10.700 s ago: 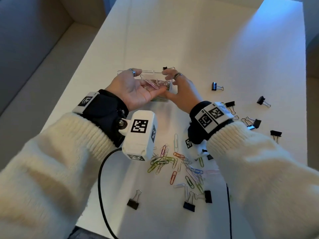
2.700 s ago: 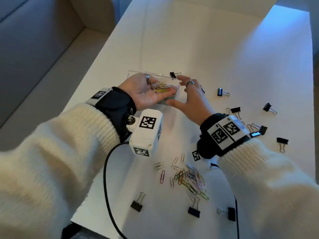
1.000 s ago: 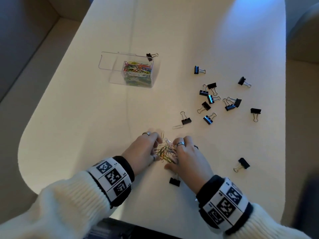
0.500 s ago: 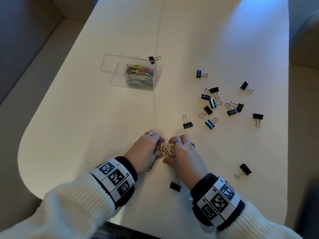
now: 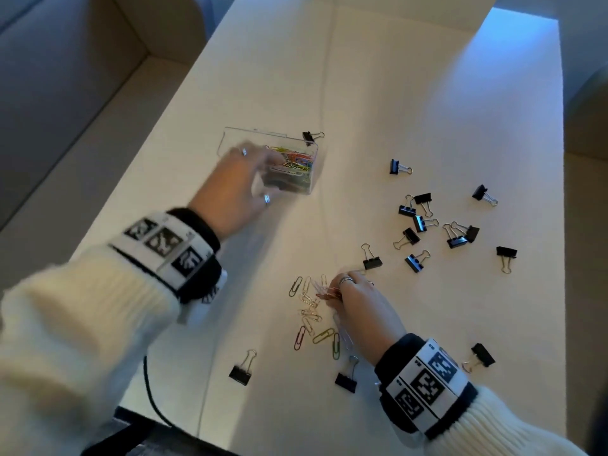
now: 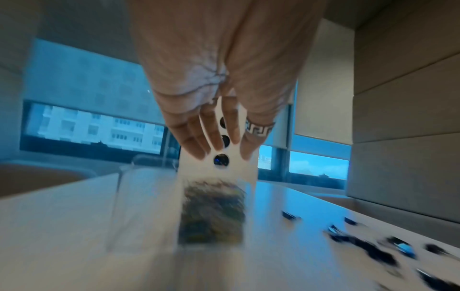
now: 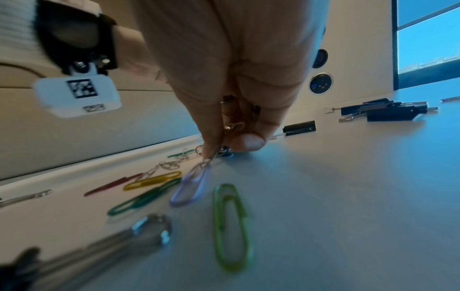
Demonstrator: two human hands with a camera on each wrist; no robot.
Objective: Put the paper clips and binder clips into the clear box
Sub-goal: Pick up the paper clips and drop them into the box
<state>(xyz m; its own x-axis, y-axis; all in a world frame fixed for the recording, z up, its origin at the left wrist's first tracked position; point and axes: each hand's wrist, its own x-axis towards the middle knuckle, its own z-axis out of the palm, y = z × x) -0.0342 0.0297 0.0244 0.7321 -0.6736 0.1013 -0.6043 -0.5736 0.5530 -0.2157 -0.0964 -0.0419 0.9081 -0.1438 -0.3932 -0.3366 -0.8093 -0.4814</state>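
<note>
The clear box, holding several coloured paper clips, stands mid-table with its lid folded back to the left. My left hand reaches over its near left side, blurred, fingers straight and spread; in the left wrist view the left hand hovers above the blurred box. My right hand stays low on the table and pinches a few paper clips. In the right wrist view the thumb and fingers of the right hand hold thin clips, with a lilac clip dangling. Loose paper clips lie just left of it.
Several black binder clips are scattered at the right. One binder clip sits behind the box, and others lie near the front edge. A black cable hangs off the front edge.
My left hand has left the clip pile and swung up to the box. The right hand stays at the pile, still pinching clips. Several clips now lie spread on the table.
</note>
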